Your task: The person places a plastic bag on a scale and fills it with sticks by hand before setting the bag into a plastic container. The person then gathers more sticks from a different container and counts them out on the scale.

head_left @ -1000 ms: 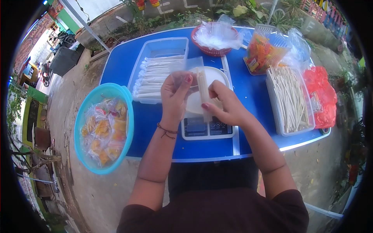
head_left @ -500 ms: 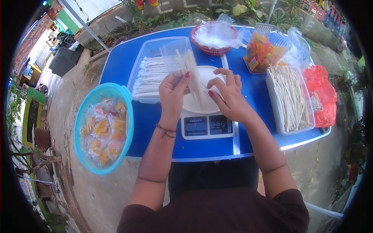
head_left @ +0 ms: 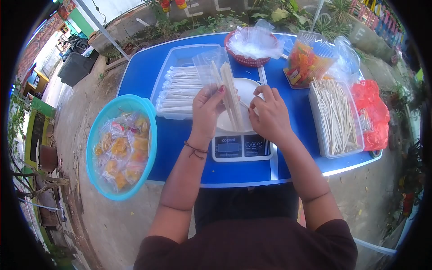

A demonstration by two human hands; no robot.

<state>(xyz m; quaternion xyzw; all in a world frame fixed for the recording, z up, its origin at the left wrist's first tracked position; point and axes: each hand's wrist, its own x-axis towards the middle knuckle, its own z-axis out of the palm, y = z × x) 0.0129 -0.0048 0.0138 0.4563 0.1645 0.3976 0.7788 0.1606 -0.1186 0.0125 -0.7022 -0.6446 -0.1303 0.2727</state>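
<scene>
My left hand (head_left: 207, 108) is closed on a bundle of pale sticks (head_left: 231, 96) and a clear plastic bag (head_left: 203, 64), over the left part of a round white plate. That plate (head_left: 249, 87) rests on a kitchen scale (head_left: 242, 147). Just right of the bundle, my right hand (head_left: 271, 112) has its thumb and index finger pinched on a thin pale stick (head_left: 244, 105), above the plate's right side. Left of my left hand, a clear tray (head_left: 158, 92) contains filled, wrapped packs of sticks (head_left: 180, 90).
A turquoise basin (head_left: 152, 135) with bagged snacks stands at the left. Behind the scale sits a red basket (head_left: 249, 60) of clear bags. At the right are a container (head_left: 327, 153) of loose sticks, a red plastic bag (head_left: 375, 112) and a clear box (head_left: 297, 83) with colourful packets.
My left hand and the bundle have shifted slightly right. My right hand's fingers have drawn together into a pinch on a thin stick.
</scene>
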